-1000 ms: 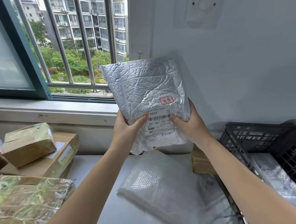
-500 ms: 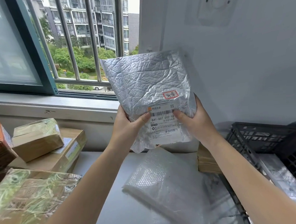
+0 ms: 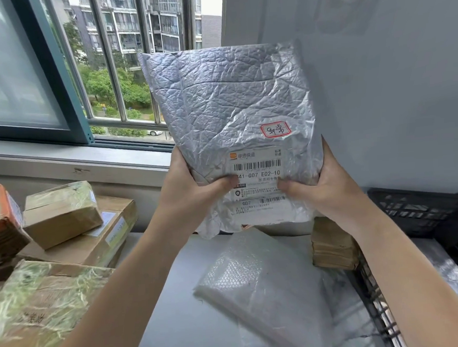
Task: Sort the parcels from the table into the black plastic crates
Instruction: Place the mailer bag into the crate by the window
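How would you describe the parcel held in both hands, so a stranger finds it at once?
At the window's right edge, the left hand and right hand hold up a silver parcel. Unlike the brown boxes and the bubble-wrap parcel below, it is crinkled and bears a red-framed sticker.

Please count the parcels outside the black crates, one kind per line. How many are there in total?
Foil parcel: 1
Bubble-wrap parcel: 1
Cardboard boxes: 4
Brown layered bundle: 1
Total: 7
Whitish film beside the bubble wrap: cannot tell.
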The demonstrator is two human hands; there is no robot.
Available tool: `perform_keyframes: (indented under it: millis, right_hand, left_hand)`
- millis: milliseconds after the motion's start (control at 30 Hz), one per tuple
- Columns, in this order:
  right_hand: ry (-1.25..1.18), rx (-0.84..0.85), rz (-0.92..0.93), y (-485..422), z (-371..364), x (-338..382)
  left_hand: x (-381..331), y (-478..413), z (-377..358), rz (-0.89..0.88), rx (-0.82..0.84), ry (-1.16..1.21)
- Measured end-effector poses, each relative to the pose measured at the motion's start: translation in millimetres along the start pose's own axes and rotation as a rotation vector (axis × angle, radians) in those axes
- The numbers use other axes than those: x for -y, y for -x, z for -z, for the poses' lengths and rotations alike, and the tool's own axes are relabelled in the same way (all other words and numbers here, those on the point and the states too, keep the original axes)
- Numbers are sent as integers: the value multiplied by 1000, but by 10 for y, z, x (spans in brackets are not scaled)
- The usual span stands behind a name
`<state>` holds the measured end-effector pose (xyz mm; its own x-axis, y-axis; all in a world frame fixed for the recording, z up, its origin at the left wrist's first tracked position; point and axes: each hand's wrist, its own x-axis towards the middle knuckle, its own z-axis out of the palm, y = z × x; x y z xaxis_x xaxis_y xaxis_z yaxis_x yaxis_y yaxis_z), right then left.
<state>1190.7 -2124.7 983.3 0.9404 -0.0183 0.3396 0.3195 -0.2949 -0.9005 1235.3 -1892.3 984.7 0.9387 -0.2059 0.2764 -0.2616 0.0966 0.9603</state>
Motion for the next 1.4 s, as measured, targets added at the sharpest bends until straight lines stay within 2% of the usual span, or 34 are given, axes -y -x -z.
perform_keyframes:
  millis: [400, 700, 833, 933, 1067, 1400]
  right_hand:
    - [6, 13, 1, -65, -81, 105]
    - [131, -407, -145, 23, -277, 57]
    - [163, -541, -199, 225, -291, -53]
    - [217, -612, -220, 457, -255, -91]
    - [252, -656, -230, 836, -29, -88]
    - [273, -801, -241, 1990, 1118, 94]
  left_hand:
    - [-57, -37, 91, -29, -3, -19]
    - [216, -15, 126, -16, 99, -57]
    - [418, 75, 21, 28, 147, 7]
    - [481, 114, -165, 91, 152, 87]
    - [474, 188, -517, 127, 158, 47]
    - [169, 886, -1914, -2, 303, -32]
